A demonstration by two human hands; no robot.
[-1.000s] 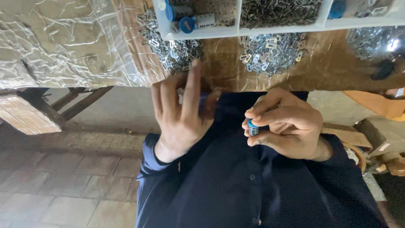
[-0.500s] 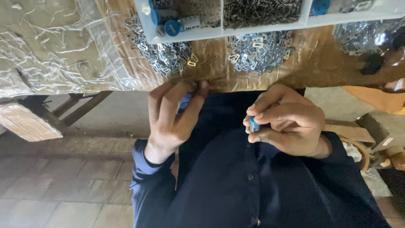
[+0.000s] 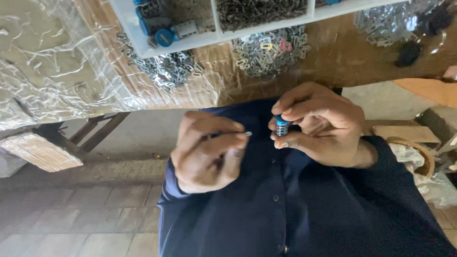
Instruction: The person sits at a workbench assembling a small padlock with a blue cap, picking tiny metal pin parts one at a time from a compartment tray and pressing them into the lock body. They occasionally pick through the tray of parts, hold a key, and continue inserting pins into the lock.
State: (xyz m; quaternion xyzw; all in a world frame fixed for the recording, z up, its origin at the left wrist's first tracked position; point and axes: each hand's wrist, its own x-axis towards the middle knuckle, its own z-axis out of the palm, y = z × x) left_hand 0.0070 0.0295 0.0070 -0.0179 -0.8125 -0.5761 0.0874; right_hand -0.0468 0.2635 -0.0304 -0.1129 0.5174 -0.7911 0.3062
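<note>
Fingers [image 3: 285,110] of the right hand [image 3: 319,126] pinch a small blue-capped cylinder w/ a ribbed metal lower part [image 3: 282,126], held at centre frame in front of the dark shirt [image 3: 295,209]. Its long axis runs roughly up-down in the frame, blue end toward the top. Left hand [image 3: 207,152] sits just beside it, to the left and slightly lower; its fingers are curled and pressed together, thumb and forefinger tips meeting on a thin pale sliver [image 3: 247,133] – too small to say what it is. That tip points right, toward the cylinder, near but apart from it. So the cylinder lies to the right of the left fingertips, and the right hand is the one on it.

Count: 1 cylinder in hand, 2 hands. On the worktop [image 3: 342,52] at the top of frame: a white divided tray [image 3: 214,33] w/ at least 2 more blue-capped parts [image 3: 164,37] at its left end, a compartment of dark small pieces [image 3: 259,8], and 3 heaps of small metal clips, upper left-centre [image 3: 166,69], upper centre [image 3: 266,50], upper right [image 3: 385,21]. Crinkled clear plastic sheet [image 3: 52,62] covers the upper left.
</note>
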